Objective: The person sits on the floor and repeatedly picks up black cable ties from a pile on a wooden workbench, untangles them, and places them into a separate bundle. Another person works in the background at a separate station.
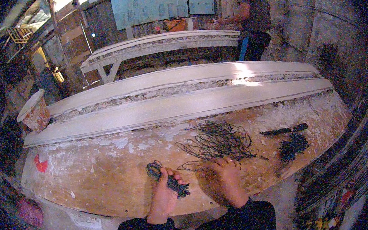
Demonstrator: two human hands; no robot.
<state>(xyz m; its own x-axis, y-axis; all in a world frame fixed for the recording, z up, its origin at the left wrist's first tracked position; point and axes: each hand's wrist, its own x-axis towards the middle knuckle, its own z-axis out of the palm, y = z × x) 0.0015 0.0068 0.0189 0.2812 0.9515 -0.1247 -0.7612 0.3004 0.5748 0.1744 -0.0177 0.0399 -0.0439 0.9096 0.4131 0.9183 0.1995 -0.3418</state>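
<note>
My left hand (pixel 166 196) is closed around a bundle of dark cord (pixel 155 170), whose looped end sticks out past the thumb and whose other end shows many short tips. My right hand (pixel 227 173) lies palm down at the near edge of a loose tangle of dark cord (pixel 221 140), its bent fingers on the strands; their tips are partly hidden. One loop runs out to the left from under these fingers. Right of the tangle lies a knife (pixel 284 129) with a black handle. Just below it is a bushy dark clump of cord (pixel 294 145).
The wooden tabletop (pixel 100 173) is smeared white, with a red scrap (pixel 40 163) at left. Long pale boards (pixel 172 103) run along its far side. A stained bucket (pixel 34 111) stands at the left end. Beyond a second bench (pixel 164 41), a person (pixel 254 16) stands.
</note>
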